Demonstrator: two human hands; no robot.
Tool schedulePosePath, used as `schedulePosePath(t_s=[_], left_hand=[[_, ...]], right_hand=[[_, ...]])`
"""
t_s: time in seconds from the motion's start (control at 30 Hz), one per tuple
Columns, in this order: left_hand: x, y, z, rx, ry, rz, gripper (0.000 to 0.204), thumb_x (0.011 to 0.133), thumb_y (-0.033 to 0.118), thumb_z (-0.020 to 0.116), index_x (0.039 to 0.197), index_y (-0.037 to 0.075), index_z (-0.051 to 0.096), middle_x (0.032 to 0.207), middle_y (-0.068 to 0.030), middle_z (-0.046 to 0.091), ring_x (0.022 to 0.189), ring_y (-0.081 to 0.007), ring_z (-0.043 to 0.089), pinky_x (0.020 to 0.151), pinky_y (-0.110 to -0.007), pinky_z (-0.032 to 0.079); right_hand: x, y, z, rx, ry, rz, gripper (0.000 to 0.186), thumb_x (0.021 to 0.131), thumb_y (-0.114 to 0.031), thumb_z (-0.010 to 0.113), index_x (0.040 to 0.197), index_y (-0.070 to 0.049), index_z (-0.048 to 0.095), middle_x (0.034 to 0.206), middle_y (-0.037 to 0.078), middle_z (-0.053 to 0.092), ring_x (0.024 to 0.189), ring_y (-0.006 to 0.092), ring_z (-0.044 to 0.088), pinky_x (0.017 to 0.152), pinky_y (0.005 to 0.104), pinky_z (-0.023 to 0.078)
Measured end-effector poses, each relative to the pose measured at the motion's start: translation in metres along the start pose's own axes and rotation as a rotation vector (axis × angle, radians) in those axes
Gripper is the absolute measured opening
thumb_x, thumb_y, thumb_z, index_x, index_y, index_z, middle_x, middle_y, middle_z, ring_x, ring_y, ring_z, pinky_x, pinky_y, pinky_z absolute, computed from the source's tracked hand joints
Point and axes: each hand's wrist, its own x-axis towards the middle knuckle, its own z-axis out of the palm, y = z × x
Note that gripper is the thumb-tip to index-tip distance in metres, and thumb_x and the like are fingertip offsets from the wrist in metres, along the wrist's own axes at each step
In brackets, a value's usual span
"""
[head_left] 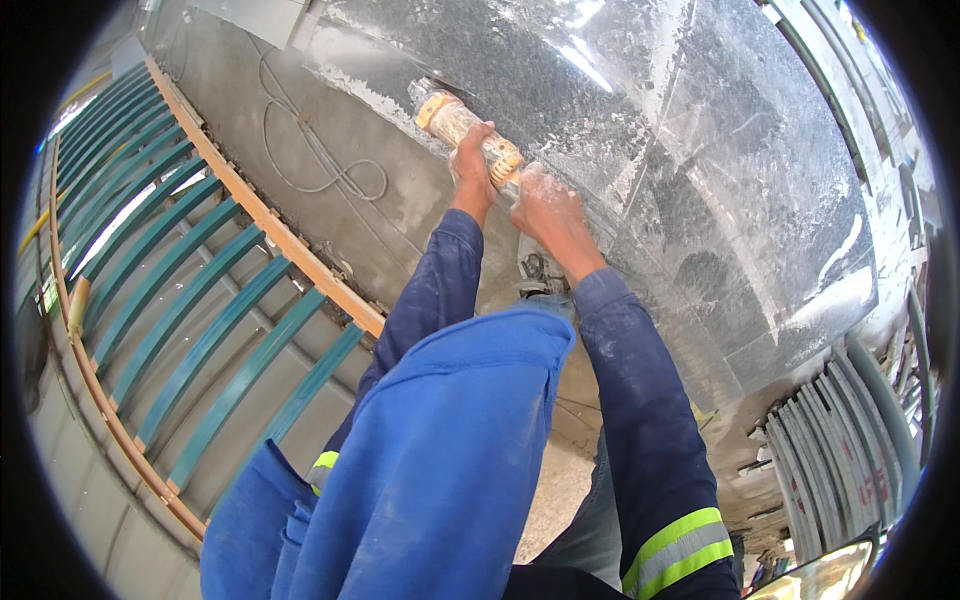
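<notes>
Currently, a dusty, orange-ended power tool [458, 120] is showing at the upper middle of the frame, along the edge of a dark slab [610, 150], the left hand's [472, 168] fingers wrapping around its body and the right hand's [550, 210] fingers clasping its rear end. Whitish dust is coating the slab across the upper right, while a thin cable [322, 152] is looping over the floor [405, 190] at upper left. Farther out, a rack [257, 207] of teal slats is spanning the left side, and flat grey pieces [840, 450] are standing in a row at lower right.
</notes>
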Motion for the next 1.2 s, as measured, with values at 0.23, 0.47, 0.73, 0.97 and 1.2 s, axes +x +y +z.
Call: schedulePosePath(t_s=[0.23,0.47,0.73,0.97,1.2], left_hand=[[-0.040,-0.023,0.008,-0.032,0.030,-0.029,0.025,0.079,0.018,0.065,0.097,0.006,0.054,0.081,-0.0068,0.057,0.067,-0.0220,0.062,0.061,-0.037,0.056],[-0.035,-0.020,0.009,-0.045,0.014,-0.002,0.023,0.078,0.019,0.066,0.096,0.007,0.056,0.083,-0.0057,0.056,0.070,-0.0211,0.061,0.065,-0.038,0.055],[-0.014,-0.003,0.008,-0.036,0.008,-0.016,0.023,0.077,0.018,0.066,0.094,0.007,0.056,0.080,-0.0060,0.056,0.067,-0.0220,0.061,0.062,-0.037,0.055],[-0.052,-0.031,0.009,-0.063,0.042,-0.018,0.025,0.078,0.018,0.067,0.096,0.006,0.057,0.082,-0.0054,0.057,0.069,-0.0203,0.062,0.062,-0.037,0.055],[-0.026,-0.018,0.007,-0.029,0.034,0.026,0.025,0.077,0.019,0.067,0.095,0.006,0.056,0.082,-0.0057,0.056,0.070,-0.0213,0.062,0.063,-0.038,0.055]], right_hand=[[-0.031,0.012,-0.013,0.042,-0.142,0.116,0.030,0.076,-0.010,0.058,0.100,0.006,0.053,0.087,0.029,0.067,0.085,0.0429,0.067,0.076,0.0502,0.054],[-0.027,0.013,-0.012,0.035,-0.091,0.084,0.026,0.077,-0.008,0.058,0.098,0.005,0.054,0.087,0.028,0.067,0.086,0.0419,0.068,0.077,0.0486,0.054],[-0.004,0.006,-0.004,0.010,-0.075,0.044,0.025,0.078,-0.009,0.061,0.099,0.003,0.055,0.089,0.024,0.069,0.087,0.0386,0.069,0.078,0.0458,0.055],[-0.040,0.014,-0.018,0.002,-0.181,0.160,0.028,0.078,-0.010,0.062,0.101,0.003,0.053,0.091,0.025,0.069,0.089,0.0392,0.069,0.078,0.0462,0.055],[-0.021,0.010,-0.011,0.008,-0.074,0.052,0.026,0.078,-0.008,0.059,0.100,0.003,0.054,0.089,0.025,0.069,0.086,0.0399,0.068,0.077,0.0467,0.055]])
